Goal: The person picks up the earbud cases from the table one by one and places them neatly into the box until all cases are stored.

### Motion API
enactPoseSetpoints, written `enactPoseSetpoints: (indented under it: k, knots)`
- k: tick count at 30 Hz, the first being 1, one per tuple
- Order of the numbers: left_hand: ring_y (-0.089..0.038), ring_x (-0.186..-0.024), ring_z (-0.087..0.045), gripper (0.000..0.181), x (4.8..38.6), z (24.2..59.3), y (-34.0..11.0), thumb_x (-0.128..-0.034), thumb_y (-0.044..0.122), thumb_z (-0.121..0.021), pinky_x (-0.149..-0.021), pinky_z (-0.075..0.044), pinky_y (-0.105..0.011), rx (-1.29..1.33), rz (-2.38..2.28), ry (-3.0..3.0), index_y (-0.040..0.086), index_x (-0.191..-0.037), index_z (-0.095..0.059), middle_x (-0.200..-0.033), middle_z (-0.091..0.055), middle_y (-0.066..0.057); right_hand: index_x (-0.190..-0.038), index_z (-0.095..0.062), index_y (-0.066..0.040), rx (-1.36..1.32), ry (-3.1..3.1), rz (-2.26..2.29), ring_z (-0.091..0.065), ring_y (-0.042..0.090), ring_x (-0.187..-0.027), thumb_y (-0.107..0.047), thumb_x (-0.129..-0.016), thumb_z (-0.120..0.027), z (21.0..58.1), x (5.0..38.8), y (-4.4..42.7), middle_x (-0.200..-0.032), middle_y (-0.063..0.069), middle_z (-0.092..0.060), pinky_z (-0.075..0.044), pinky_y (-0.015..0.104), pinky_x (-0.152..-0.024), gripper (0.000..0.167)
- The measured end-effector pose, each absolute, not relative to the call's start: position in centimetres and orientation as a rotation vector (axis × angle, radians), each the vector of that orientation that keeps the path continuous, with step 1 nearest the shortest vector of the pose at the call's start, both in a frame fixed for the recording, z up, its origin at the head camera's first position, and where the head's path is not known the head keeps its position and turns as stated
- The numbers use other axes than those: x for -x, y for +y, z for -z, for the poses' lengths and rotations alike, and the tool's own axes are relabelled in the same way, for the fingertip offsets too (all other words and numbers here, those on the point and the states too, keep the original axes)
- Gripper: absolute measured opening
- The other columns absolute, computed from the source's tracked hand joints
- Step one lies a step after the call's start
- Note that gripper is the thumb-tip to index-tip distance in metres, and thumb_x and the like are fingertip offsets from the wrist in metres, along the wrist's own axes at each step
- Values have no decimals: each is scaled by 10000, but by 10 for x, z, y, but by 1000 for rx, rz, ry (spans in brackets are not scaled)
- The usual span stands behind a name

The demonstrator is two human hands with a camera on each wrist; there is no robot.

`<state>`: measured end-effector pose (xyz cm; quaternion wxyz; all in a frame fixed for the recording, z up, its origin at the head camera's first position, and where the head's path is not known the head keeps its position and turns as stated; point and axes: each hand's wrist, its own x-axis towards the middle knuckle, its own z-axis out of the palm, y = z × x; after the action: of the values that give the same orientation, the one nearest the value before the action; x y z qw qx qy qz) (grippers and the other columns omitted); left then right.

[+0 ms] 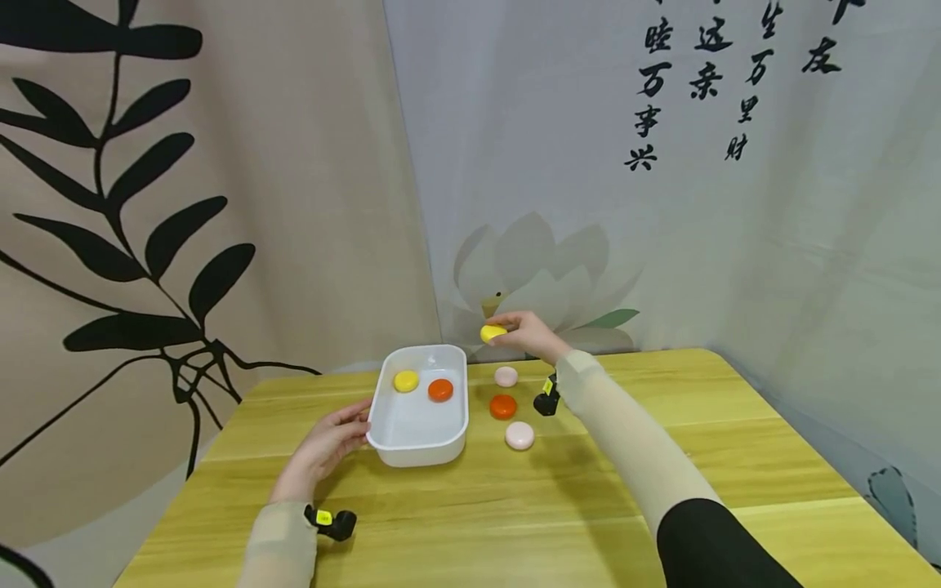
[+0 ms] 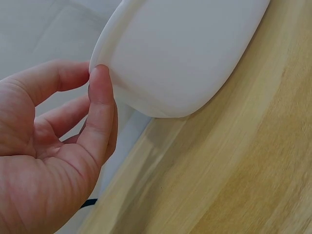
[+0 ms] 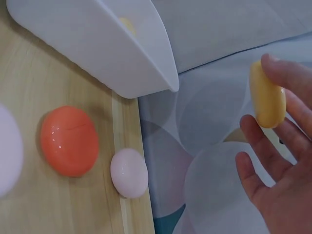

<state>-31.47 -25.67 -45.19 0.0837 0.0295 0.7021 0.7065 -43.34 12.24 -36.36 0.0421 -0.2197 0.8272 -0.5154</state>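
Above the table's far edge my right hand (image 1: 531, 335) pinches a smooth yellow pebble (image 1: 493, 333) between thumb and fingers; in the right wrist view this pebble (image 3: 267, 95) stands on its edge, clear of any surface. My left hand (image 1: 334, 441) grips the left rim of a white plastic tub (image 1: 422, 457) with its fingertips, seen close in the left wrist view on the tub's wall (image 2: 170, 63). Inside the tub lie another yellow pebble (image 1: 406, 381) and an orange one (image 1: 440, 390), apart from each other.
Right of the tub, a small pink pebble (image 1: 506, 376), an orange-red pebble (image 1: 503, 407) and a larger pink pebble (image 1: 519, 436) form a rough row on the wooden table (image 1: 441, 531). A printed curtain (image 1: 331, 204) hangs behind the table.
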Motion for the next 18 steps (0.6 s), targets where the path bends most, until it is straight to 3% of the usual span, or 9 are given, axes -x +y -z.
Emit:
enactPoseSetpoints:
  k: [18]
  knots:
    - [-236,-1031,-593,556,315,454,-257,-951,-19,-546,-837,-532,-256,-91,-2121,2094,-76,-1461,-332,-1338,-436,-289,-1262,-645,-80,652,2575,1533,-605,217,-1044,-159,-861,-737,362,438,102,-1222,72,-636,-496,343,-924,419]
